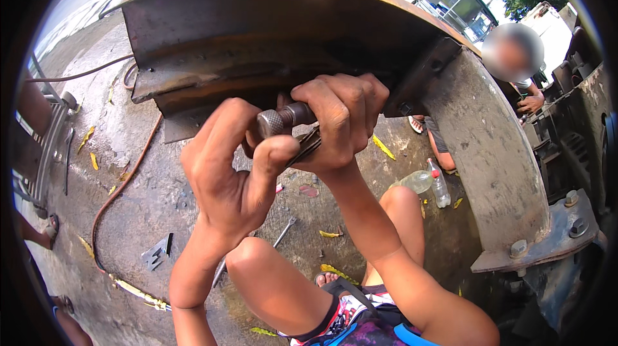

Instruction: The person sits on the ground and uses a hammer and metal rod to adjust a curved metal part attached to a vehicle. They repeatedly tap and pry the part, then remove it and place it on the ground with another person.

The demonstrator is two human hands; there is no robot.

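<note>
Beneath a large rusty steel beam (270,24), my left hand (228,159) is closed around a knurled metal cylinder (273,122), with the thumb against dark, thin metal pieces (309,141). My right hand (341,121) is curled over the far end of the cylinder and the thin pieces, just right of my left hand. Both hands are close under the beam's lower flange; exactly what the fingertips hold is partly hidden.
A bolted steel bracket (483,153) stands at right, near a person (531,100) crouching behind it. On the concrete lie a hose (103,217), wrenches (283,233), plastic bottles (441,191) and metal plates (154,252). Another person's sandalled foot (45,236) is at left.
</note>
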